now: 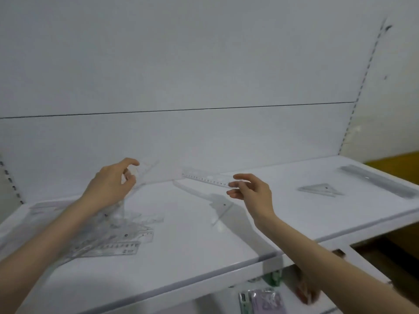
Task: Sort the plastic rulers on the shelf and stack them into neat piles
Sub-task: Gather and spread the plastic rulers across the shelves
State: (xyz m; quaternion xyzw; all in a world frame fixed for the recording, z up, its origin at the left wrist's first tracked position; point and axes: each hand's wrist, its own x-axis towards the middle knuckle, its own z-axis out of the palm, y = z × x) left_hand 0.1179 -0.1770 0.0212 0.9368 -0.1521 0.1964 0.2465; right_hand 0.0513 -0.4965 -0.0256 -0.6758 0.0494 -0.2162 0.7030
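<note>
Clear plastic in both hands. Right hand (251,191), centre-right of frame, pinches one end of a straight ruler (207,179). The ruler juts left from the hand, long axis near level across the frame, held above the shelf (181,257). Left hand (111,182), centre-left, has its fingers curled, pinching a clear piece (145,171); outline blurred, maybe a set square. Below it, lower left: loose heap (118,239) of rulers. Right of frame: a triangle (322,190) lying flat, then the straight-ruler pile (376,180) near the right edge, lying on a diagonal. Right hand is nearer that pile; the ruler likely needs turning to match. White shelf, white back panel (181,64).
</note>
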